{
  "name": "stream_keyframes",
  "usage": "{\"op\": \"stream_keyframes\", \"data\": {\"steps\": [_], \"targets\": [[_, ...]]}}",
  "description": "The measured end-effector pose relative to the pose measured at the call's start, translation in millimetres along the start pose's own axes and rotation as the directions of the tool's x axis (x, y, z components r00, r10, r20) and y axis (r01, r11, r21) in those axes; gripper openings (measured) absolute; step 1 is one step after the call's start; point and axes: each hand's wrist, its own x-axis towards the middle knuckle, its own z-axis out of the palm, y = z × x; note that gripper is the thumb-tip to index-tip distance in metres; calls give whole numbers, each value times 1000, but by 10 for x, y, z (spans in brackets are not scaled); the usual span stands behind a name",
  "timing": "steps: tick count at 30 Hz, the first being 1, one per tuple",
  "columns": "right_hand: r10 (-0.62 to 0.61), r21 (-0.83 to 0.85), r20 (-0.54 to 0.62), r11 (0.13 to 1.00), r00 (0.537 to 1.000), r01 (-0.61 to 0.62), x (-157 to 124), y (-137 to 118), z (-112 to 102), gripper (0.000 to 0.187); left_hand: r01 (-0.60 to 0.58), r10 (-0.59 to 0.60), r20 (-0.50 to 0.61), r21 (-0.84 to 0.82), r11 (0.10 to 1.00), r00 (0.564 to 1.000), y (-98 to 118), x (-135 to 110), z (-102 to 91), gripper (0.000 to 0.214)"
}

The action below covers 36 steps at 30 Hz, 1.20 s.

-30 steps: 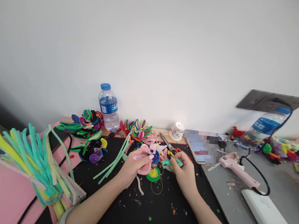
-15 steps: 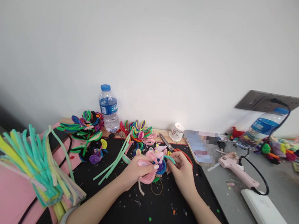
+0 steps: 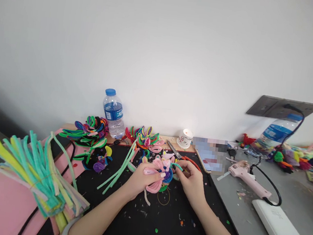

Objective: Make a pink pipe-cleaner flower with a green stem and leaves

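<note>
Near the middle of the black mat, my left hand [image 3: 140, 181] is closed on a pink pipe-cleaner flower [image 3: 154, 186], its thumb pressed over the front. A blue and purple loop [image 3: 168, 176] sits at the flower's right side. My right hand [image 3: 194, 183] pinches a short teal pipe cleaner [image 3: 177, 166] beside the flower; the fingertips are partly hidden. Just behind the hands lie scissors [image 3: 173, 148] with orange-red handles. A thin ring-shaped band [image 3: 163, 196] lies on the mat below the flower.
At the left is a bundle of pipe cleaners [image 3: 44, 180]. Coloured looped pieces [image 3: 90, 127] and a water bottle [image 3: 113, 114] stand by the wall. A paper cup [image 3: 185, 139], phone [image 3: 208, 155], pink glue gun [image 3: 251, 179] and white power strip [image 3: 285, 230] are rightward.
My right hand has shifted slightly, its fingers still at the teal pipe cleaner, which now tilts more downward to the right. The left hand and pink flower stay almost in place.
</note>
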Motion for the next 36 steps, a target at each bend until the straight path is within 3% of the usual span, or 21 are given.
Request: {"op": "stream_keyframes", "data": {"steps": [2,4,9,15,19,26,32,36], "targets": [[-31,-14,-87,999,996,30,5,-22,-7,17,7,-7,34,-8,1000,999,-8,3,-8,19],[-60,-31,-97,998,993,58,7,-46,-12,19,18,-18,56,-2,1000,998,-12,2,-15,21],[-68,-106,83,991,994,77,-5,-9,-8,15,5,-6,74,13,1000,997,-26,-4,-19,19],[13,-43,-66,999,998,-16,9,44,0,23,-17,17,51,13,1000,999,-22,1,-6,18],[12,34,-82,999,997,-10,17,-14,7,34,-6,5,60,19,1000,998,-3,-5,-13,20],[-41,-92,20,995,999,42,13,-14,-22,16,37,-37,30,13,999,999,-25,6,-15,23],[-65,-114,-92,992,994,54,19,26,-29,27,25,-24,24,-43,999,999,-28,5,-8,23],[-27,-70,-47,997,999,24,11,-10,-31,18,12,-12,-8,-12,1000,1000,-38,7,-23,21]]}}
